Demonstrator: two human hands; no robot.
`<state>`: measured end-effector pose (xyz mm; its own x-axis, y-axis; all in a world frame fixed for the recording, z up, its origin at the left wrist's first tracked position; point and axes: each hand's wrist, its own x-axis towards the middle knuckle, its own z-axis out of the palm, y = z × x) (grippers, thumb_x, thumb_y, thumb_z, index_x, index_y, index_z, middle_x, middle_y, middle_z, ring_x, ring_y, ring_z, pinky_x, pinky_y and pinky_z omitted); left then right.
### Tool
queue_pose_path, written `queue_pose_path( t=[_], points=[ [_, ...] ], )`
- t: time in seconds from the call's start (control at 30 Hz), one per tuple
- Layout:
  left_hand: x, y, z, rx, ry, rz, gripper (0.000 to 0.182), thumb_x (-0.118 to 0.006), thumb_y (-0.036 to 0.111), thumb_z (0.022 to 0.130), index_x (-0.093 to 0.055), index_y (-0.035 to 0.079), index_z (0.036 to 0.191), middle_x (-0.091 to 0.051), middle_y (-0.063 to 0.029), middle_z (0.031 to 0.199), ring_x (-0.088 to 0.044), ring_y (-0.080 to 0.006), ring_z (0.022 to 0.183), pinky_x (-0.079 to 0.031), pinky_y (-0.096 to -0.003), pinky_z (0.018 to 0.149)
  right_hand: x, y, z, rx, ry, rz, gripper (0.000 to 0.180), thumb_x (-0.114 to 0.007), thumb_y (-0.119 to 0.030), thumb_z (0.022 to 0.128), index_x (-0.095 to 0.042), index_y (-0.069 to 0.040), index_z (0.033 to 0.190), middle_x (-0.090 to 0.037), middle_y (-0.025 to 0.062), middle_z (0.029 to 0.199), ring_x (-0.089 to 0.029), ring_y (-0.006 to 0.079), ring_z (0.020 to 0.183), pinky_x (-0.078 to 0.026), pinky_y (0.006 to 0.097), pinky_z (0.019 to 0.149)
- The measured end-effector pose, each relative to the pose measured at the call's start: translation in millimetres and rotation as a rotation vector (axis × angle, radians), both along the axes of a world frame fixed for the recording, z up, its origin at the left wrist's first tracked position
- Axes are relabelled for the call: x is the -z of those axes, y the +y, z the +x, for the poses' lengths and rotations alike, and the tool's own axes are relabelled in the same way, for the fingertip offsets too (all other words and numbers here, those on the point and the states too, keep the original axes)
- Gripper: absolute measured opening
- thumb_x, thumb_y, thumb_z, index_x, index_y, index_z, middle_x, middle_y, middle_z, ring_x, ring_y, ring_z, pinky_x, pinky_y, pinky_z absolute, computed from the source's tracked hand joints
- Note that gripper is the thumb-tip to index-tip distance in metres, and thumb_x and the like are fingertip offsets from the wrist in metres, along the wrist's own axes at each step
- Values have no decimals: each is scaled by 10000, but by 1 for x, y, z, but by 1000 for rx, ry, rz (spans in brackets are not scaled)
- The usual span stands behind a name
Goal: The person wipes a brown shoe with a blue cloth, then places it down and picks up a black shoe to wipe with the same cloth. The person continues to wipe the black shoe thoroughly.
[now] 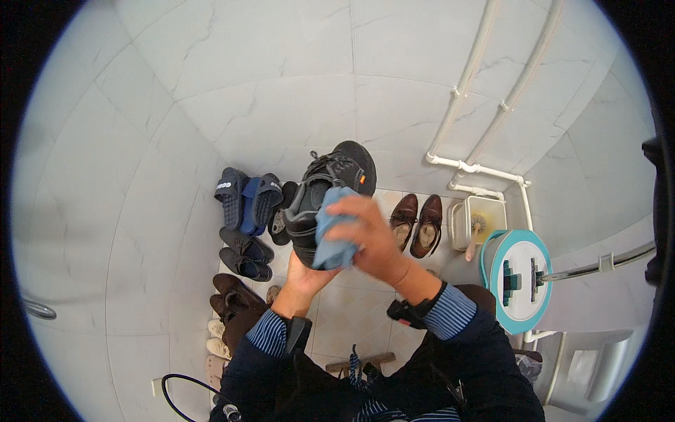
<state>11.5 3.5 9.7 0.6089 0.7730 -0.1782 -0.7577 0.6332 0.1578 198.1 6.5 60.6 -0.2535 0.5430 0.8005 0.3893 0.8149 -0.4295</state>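
Observation:
A black lace-up shoe (337, 174) is held up in front of me, its toe pointing away and its opening facing me. From below, my left hand (306, 277) supports the heel end; most of its fingers are hidden under the shoe. My right hand (369, 232) grips a light blue cloth (335, 232) and presses it against the right side of the heel. That hand is slightly blurred. A small orange tag (363, 180) shows on the shoe's side.
Along the left wall stand slide sandals (232, 198), dark shoes (245, 256) and brown shoes (237, 295). Brown leather shoes (427, 227) sit by the far wall. To the right are a white bin (493, 211) with a brush (476, 227), a teal-rimmed mop bucket (543, 295) and white pipes (474, 169).

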Motion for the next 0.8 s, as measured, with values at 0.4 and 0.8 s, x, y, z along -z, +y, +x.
queue_pose_path(
  t=[0.4,0.8],
  points=[
    [-7,-6,-5,329,-52,-25,720,-470,547,1014,-501,-23,1453,-598,-335,1234,-619,-412,953,-528,-471,722,1,27,58,423,152,-176,465,-514,170,695,-669,-65,1065,-625,180,1251,-586,407,1196,-457,437,1070],
    [-5,-7,-10,408,-33,35,716,-459,547,1017,-539,-43,1416,-620,-378,1202,-640,-447,909,-543,-513,703,-10,33,75,592,168,-154,330,-621,96,767,-658,-72,1049,-635,168,1213,-585,403,1187,-472,464,1045]
  ],
)
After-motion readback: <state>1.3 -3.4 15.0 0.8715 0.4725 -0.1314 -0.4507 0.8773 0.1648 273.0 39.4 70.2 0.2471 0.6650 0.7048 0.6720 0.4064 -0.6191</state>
